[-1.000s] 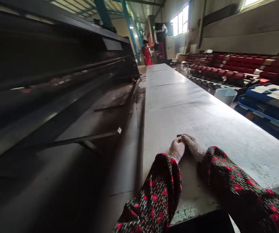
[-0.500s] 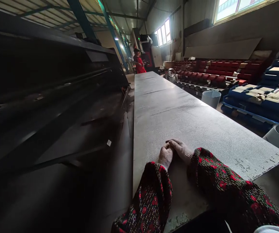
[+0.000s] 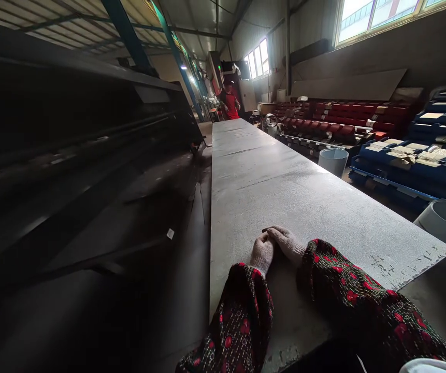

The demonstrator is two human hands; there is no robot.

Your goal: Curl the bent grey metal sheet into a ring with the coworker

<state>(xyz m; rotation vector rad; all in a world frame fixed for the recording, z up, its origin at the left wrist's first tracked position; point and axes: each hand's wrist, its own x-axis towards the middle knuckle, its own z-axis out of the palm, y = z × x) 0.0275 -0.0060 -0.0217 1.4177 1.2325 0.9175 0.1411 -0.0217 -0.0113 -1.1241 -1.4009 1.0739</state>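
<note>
Both of my hands, in pale knitted gloves, rest together on a long grey metal sheet (image 3: 261, 191). My left hand (image 3: 262, 251) is closed, its fingers folded in and partly hidden. Over its fingertips lies my right hand (image 3: 286, 242), with its fingers pressed together. No object shows in either hand. Dark sleeves with red flowers cover both forearms. The sheet's surface has dark crosswise lines, and its near right corner is worn and flaking.
Along the left stands a large dark machine (image 3: 71, 129). At the sheet's far end is a person in red (image 3: 230, 103). To the right are grey cylinders (image 3: 332, 160), red rolled stacks (image 3: 335, 122) and blue stacks (image 3: 405, 160). A small white square (image 3: 170, 234) lies left of the sheet.
The view has shifted slightly. At the far end the person has turned more toward me and stands a little further right. My hands keep the same clasped pose on the sheet.
</note>
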